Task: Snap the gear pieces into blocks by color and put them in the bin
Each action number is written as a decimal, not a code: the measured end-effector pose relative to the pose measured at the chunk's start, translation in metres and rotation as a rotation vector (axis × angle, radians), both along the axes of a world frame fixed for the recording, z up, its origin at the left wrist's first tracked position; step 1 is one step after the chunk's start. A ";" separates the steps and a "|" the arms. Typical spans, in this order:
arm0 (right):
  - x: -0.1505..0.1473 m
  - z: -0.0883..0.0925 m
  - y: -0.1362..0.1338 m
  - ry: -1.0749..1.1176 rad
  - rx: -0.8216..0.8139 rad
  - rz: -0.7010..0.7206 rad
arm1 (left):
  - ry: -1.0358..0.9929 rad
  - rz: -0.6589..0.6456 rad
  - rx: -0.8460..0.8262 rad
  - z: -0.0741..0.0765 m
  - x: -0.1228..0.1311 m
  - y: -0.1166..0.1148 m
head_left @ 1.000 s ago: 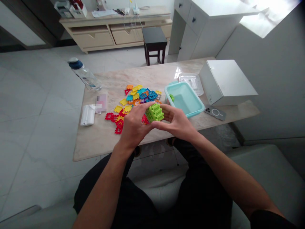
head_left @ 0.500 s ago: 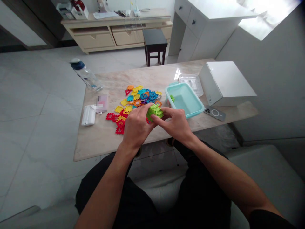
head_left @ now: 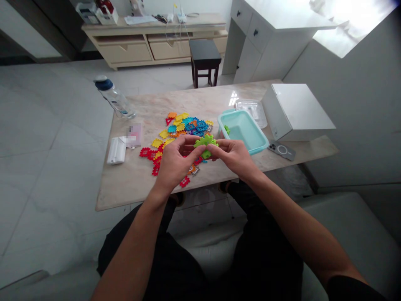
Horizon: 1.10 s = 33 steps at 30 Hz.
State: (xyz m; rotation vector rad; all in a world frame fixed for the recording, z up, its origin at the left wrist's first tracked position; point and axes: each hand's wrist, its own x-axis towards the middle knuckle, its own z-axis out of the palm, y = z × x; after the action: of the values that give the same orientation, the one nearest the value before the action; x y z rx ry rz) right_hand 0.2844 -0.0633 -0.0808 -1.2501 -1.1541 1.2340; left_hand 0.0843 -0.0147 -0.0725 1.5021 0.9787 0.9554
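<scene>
Bright green interlocking plastic tiles (head_left: 206, 144) are held between my two hands above the near part of the table. My left hand (head_left: 177, 159) grips their left side, thumb in front and fingers behind. From the right, my right hand (head_left: 233, 156) pinches them with the thumb on the front face. How many tiles are in the grip I cannot tell. Behind and below the hands lies a loose pile of tiles in blue (head_left: 199, 126), yellow (head_left: 163, 133) and red (head_left: 145, 152), partly hidden by my left hand. A green piece (head_left: 227, 129) sits inside the turquoise container (head_left: 261, 146).
A water bottle (head_left: 115, 100) stands at the table's far left, with a white case (head_left: 116, 150) nearer. On the right are a clear plastic lid (head_left: 255, 112), a white box (head_left: 300, 108) and a phone (head_left: 282, 149). A dark stool (head_left: 205, 52) stands beyond the table.
The green tiles have turned from showing stacked edges to a flat face toward me. My left hand has shifted slightly and opened its grip, uncovering red, orange and grey tiles beneath.
</scene>
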 end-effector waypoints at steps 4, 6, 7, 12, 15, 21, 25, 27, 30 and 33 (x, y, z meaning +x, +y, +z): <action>-0.003 -0.006 0.002 0.134 -0.059 0.033 | -0.012 0.084 0.025 -0.002 0.000 0.000; -0.005 -0.008 0.003 0.212 -0.093 0.044 | -0.027 0.113 0.012 -0.001 -0.001 0.000; -0.005 -0.009 0.004 0.244 -0.106 0.049 | -0.037 0.121 0.002 0.000 -0.001 0.000; -0.007 -0.010 0.003 0.324 -0.102 0.076 | -0.061 0.149 -0.003 0.003 0.000 0.001; -0.007 -0.010 0.002 0.358 -0.070 0.107 | -0.134 0.188 -0.076 0.006 0.000 0.001; -0.008 -0.012 0.003 0.326 -0.064 0.083 | -0.251 0.211 -0.230 0.011 0.001 0.000; -0.013 -0.014 0.005 0.318 -0.092 0.011 | -0.246 0.263 -0.199 0.008 0.003 0.001; -0.016 -0.014 0.006 0.340 -0.084 -0.038 | -0.284 0.316 -0.196 0.006 0.004 0.002; -0.021 -0.014 0.006 0.348 -0.065 -0.092 | -0.383 0.334 -0.266 0.004 0.005 0.001; -0.025 -0.015 0.006 0.345 -0.049 -0.136 | -0.421 0.270 -0.406 0.003 0.009 -0.002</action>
State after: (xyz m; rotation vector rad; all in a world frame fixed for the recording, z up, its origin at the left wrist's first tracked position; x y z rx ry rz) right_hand 0.2591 -0.0571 -0.0955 -1.0800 -0.7810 1.3193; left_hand 0.0935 -0.0168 -0.0696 0.8021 1.0020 1.1272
